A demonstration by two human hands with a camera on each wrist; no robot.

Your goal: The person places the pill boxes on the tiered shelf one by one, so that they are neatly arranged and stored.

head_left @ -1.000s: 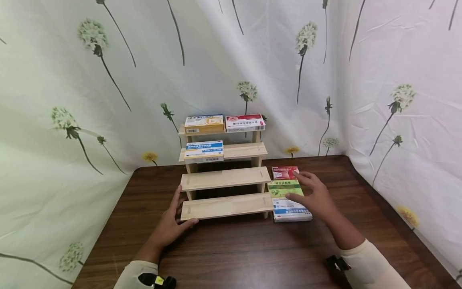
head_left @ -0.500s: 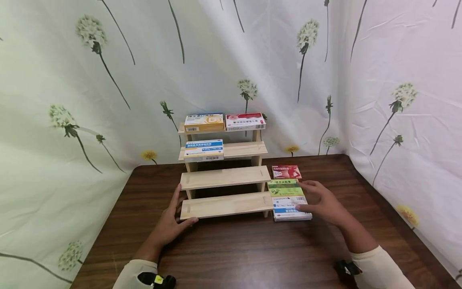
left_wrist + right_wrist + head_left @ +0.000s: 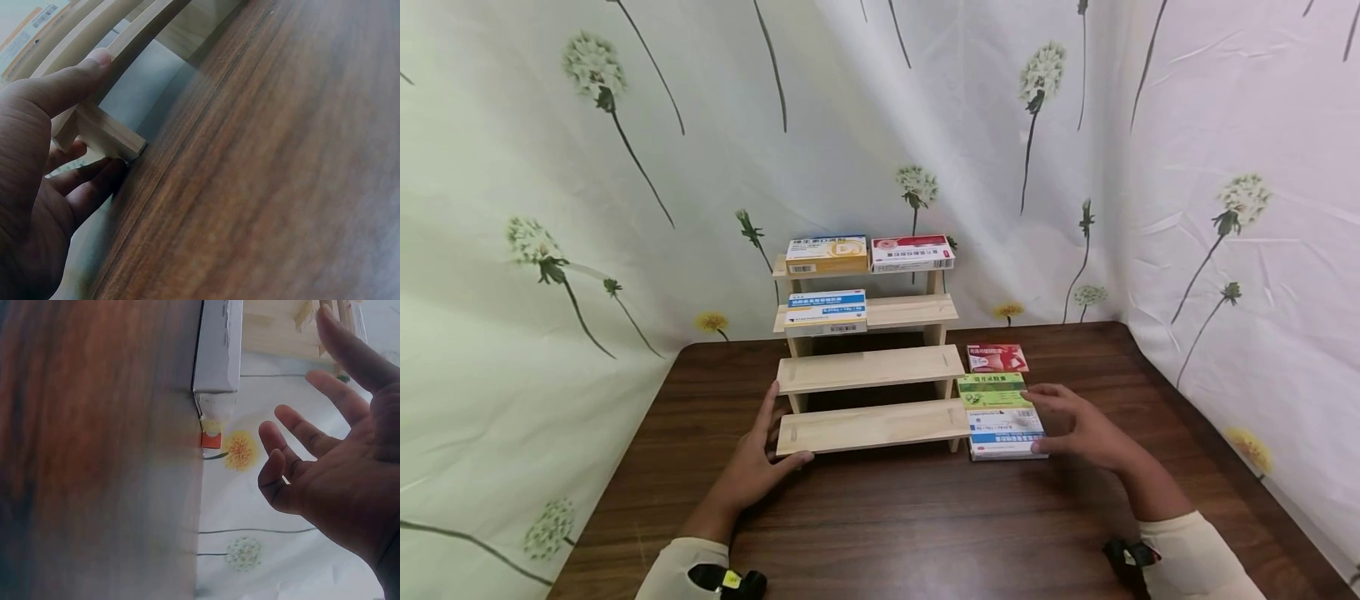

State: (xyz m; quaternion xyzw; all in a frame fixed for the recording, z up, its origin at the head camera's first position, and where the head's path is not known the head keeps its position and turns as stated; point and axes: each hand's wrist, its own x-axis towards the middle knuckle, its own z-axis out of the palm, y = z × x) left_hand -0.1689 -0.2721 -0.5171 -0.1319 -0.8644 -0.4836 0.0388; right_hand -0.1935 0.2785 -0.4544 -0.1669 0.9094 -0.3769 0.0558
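My left hand (image 3: 751, 467) holds the left end of a four-step wooden display rack (image 3: 872, 427). In the left wrist view its thumb (image 3: 94, 65) lies on the front edge of a step, and the other fingers are behind the leg. My right hand (image 3: 1086, 429) hovers with spread fingers at the right edge of a white-and-blue medicine box (image 3: 1003, 429); the right wrist view shows nothing in it. Behind that box lie a green medicine box (image 3: 992, 390) and a red one (image 3: 996, 358), in a column along the rack's right side.
On the top step sit a yellow-and-white box (image 3: 826, 254) and a red-and-white box (image 3: 912, 253). Another white-and-blue box (image 3: 825, 312) lies at the left of the step below. Flower-printed cloth (image 3: 850, 150) encloses the brown wooden table (image 3: 887, 525) at the back and sides.
My right hand has moved from over the red and green boxes back toward me and rightward, to the white-and-blue box's right edge. The left hand keeps its place on the rack.
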